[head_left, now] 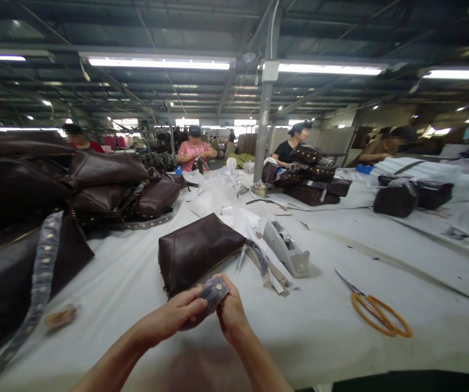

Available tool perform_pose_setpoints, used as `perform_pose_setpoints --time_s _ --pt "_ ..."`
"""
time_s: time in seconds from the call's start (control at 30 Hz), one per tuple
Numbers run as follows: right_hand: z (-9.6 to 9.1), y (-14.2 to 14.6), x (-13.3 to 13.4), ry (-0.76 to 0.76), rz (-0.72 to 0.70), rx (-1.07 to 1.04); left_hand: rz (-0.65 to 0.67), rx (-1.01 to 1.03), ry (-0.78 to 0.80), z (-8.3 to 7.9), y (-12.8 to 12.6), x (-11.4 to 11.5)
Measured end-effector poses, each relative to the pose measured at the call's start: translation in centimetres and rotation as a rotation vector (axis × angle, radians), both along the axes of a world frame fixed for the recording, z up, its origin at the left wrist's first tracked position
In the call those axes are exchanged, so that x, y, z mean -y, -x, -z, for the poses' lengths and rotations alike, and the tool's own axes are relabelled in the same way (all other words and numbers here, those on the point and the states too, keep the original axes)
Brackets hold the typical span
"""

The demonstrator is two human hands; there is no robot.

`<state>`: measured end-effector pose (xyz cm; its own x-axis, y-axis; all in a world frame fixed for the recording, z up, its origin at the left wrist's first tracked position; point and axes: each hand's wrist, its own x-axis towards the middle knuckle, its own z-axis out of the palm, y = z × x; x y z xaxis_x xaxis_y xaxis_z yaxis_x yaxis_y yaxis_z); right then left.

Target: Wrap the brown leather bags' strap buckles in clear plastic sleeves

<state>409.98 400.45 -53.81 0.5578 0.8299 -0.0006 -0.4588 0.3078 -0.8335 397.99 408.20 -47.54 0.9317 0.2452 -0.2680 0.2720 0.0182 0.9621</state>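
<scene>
A dark brown leather bag (197, 245) lies on its side on the white-covered table, its studded edge facing left. Just in front of it, my left hand (181, 310) is closed on a dark strap (215, 291) wrapped in clear plastic, with a pale round stud showing on it. My right hand (231, 313) grips the same strap's right end between thumb and fingers. How the strap joins the bag is hidden behind my hands. Beyond my right hand lie strips of white paper and plastic (269, 267), touching a grey tape dispenser (287, 247).
Orange-handled scissors (375, 310) lie at the right. Brown bags (107, 179) are heaped at the left, a plastic-wrapped studded strap (46, 267) hanging across one. A tan roll (60, 317) sits near them. More bags (311, 185) and several co-workers are across the table, around a post (263, 120).
</scene>
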Motion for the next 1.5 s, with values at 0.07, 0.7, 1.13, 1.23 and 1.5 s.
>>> perform_pose_setpoints --time_s 0.07,0.7,1.13,1.23,1.5 --pt "-0.5 -0.4 0.2 0.001 -0.021 0.106 -0.048 0.028 -0.054 0.6 -0.2 0.1" --pt "2.3 -15.7 4.9 1.170 0.365 1.562 -0.337 0.020 -0.078 -0.8 2.2 -0.7" --pt "5.5 -10.2 6.8 0.511 0.364 1.311 -0.326 -0.090 -0.100 0.8 5.2 -3.7" --pt "4.9 -12.6 6.7 0.540 0.444 1.224 -0.242 -0.052 -0.120 0.9 5.1 -3.9" --pt "2.0 -15.9 5.7 0.352 -0.101 1.953 -0.144 -0.028 -0.093 0.7 5.5 -4.2"
